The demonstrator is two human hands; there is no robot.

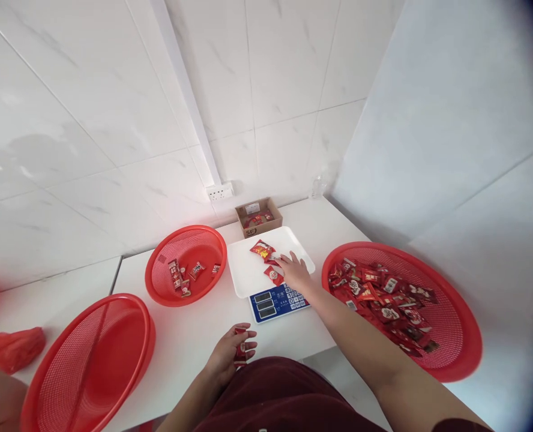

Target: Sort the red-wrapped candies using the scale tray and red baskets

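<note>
My left hand [226, 356], low near the table's front edge, has its fingers curled round a small red snack packet [240, 348]. Over the white tray [243, 273] of a digital scale, my right hand [295, 271] reaches with fingers spread. Its fingertips are at a red packet [272, 261] that they partly cover; I cannot tell whether they press on it. Close by on the tray lie a red and yellow packet [262, 249] and another red packet [274, 276]. The scale's blue panel [278, 303] shows in front, its keys partly hidden by my right wrist.
To the right, a red basket [467, 336] holds many red packets. Another red basket [153, 279] at the left has several packets. Nearer left stands a third red basket [144, 360]. A cardboard box [263, 228] sits behind the scale; a red plastic bag [17, 350] lies far left.
</note>
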